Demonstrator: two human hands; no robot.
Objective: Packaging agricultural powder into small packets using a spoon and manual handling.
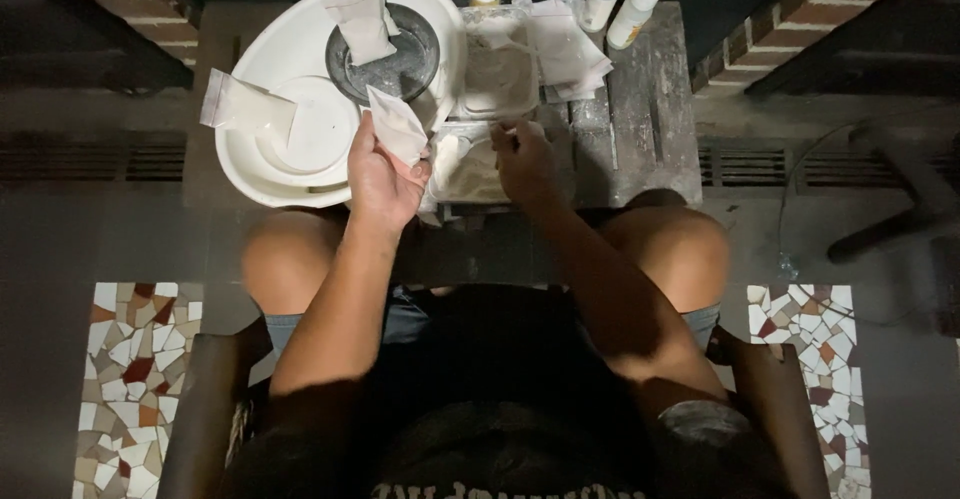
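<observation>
My left hand point(380, 181) holds a small clear plastic bag of white powder point(398, 125) upright above the edge of a white basin point(262, 169). My right hand point(524, 162) is curled over a clear plastic container of pale powder point(470, 167), its fingers pinched on something small that I cannot make out. A second clear container of powder point(497, 67) sits just beyond it.
The white basin holds a dark round dish point(410, 69), a white plate point(322, 129) and two more filled bags point(245, 106) point(360, 14). Empty bags point(568, 49) and three white bottles point(634, 9) stand at the back of a small grey wooden table point(640, 119). Brick walls flank the scene.
</observation>
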